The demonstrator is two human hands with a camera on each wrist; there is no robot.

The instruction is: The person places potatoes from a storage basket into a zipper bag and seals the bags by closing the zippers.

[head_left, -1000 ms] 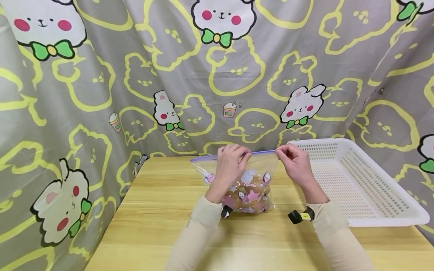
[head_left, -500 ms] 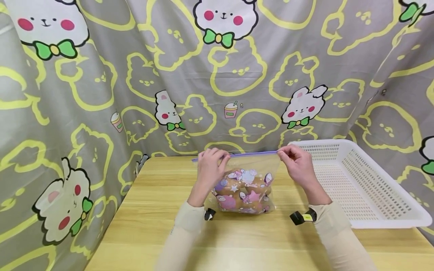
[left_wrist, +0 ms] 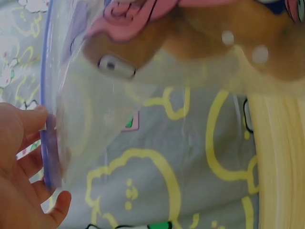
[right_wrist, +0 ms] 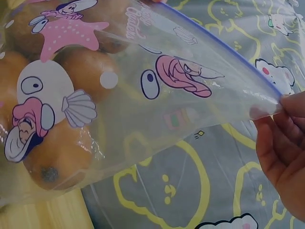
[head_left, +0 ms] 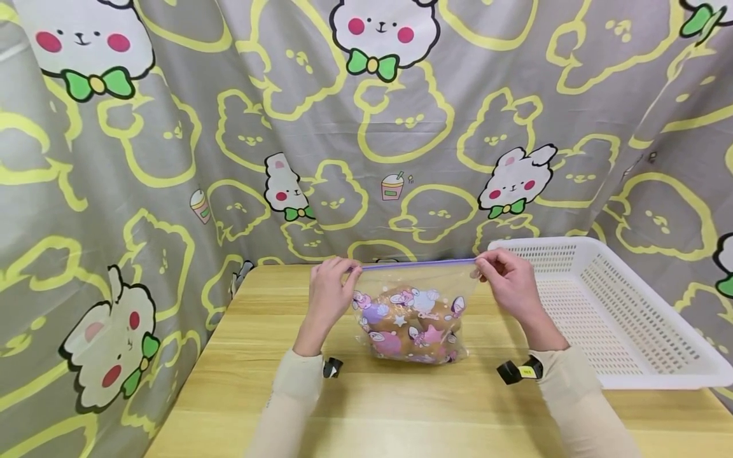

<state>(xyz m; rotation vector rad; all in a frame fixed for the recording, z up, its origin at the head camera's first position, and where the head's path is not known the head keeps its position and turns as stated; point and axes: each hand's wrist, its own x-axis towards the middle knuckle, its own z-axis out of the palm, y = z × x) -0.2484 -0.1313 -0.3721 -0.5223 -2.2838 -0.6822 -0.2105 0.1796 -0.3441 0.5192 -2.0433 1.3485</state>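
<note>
A clear zip bag [head_left: 413,327] printed with pink and purple cartoon figures stands on the wooden table. Its purple zip strip [head_left: 420,263] is stretched straight along the top. Several round, orange-brown fruits [right_wrist: 59,162] fill the lower part and show through the plastic. My left hand [head_left: 331,289] pinches the strip at the left end, thumb on one side and fingers on the other, as the left wrist view shows. At the opposite top corner, my right hand [head_left: 512,283] pinches the strip between thumb and index finger.
A white perforated plastic basket [head_left: 667,369] sits to the right, close beside my right hand. Behind the wooden table [head_left: 240,381] hangs a grey curtain [head_left: 321,83] with yellow outlines and white cartoon animals. Black cameras are strapped to both wrists.
My left hand has slid leftward along the zip strip, from near its middle to its left end. The right hand keeps its pinch at the right corner.
</note>
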